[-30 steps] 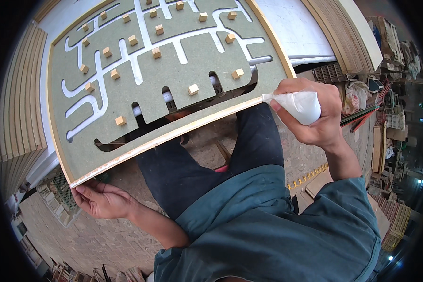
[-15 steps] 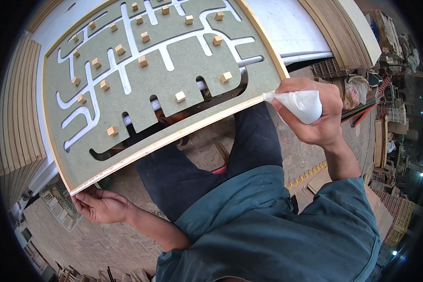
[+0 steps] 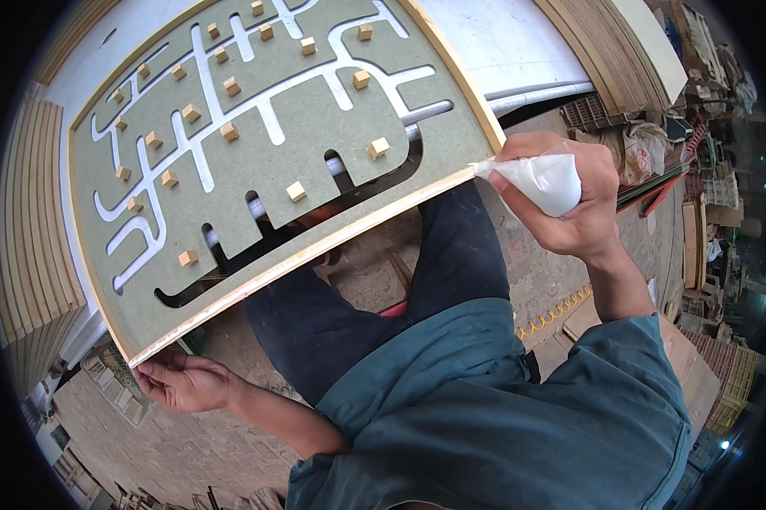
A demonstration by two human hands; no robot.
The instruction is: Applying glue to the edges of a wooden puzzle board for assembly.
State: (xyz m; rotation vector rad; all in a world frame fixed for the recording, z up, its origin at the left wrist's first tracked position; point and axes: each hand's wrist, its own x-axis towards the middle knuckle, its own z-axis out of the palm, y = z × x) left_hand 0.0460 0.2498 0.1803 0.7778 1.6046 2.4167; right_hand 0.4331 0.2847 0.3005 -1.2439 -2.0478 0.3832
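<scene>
A grey-green panel (image 3: 289,140) lies tilted before me, framed in pale wood strips. Slots are cut through it, and several small wooden cubes (image 3: 295,191) stand on its face. At its near left corner my left hand (image 3: 185,383) has curled fingers gripping the frame from below. My right hand (image 3: 583,191) is wrapped round a white plastic squeeze bag (image 3: 546,183), filled with something white. The bag's narrow tip touches the near frame strip (image 3: 340,242) close to its right corner. A whitish line runs along that strip's edge.
Stacks of wooden frames stand at the left (image 3: 36,221) and far right (image 3: 608,64). A white surface (image 3: 510,47) lies under the panel. Below are my legs (image 3: 459,255), a paved floor and a yellow coiled hose (image 3: 557,313). Crates (image 3: 727,382) line the right.
The panel has shifted left and slightly toward me, my left hand moving down a little with it. My right hand stays nearly in place, the bag's tip now closer to the right corner.
</scene>
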